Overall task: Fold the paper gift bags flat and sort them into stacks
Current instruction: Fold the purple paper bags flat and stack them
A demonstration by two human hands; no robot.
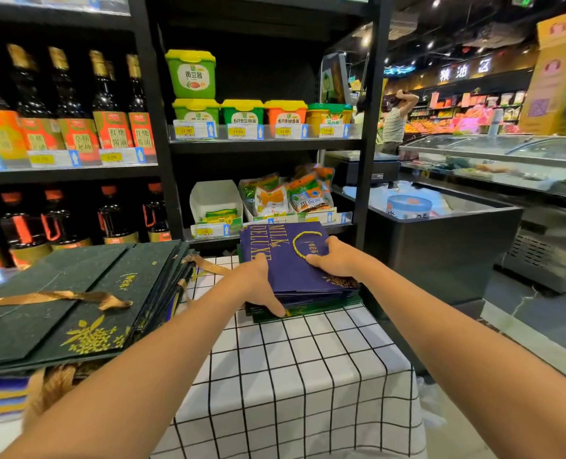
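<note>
A flat purple gift bag (pixel 286 260) with gold "MILK DELUXE" lettering and a gold cord handle lies on top of a stack of folded bags (pixel 308 301) at the far side of the checked table (pixel 291 376). My left hand (pixel 258 286) grips the stack's near left edge, thumb down its side. My right hand (pixel 334 258) presses on the purple bag's right part, fingers by the cord handle. A second stack of dark green gift bags (pixel 76 303) with gold flower print and brown ribbon handles sits at the left.
Black store shelves (pixel 265 145) with sauce bottles, tubs and packets stand right behind the table. A dark freezer cabinet (pixel 440 246) is to the right, with floor between. A person stands far off in the aisle (pixel 395 122).
</note>
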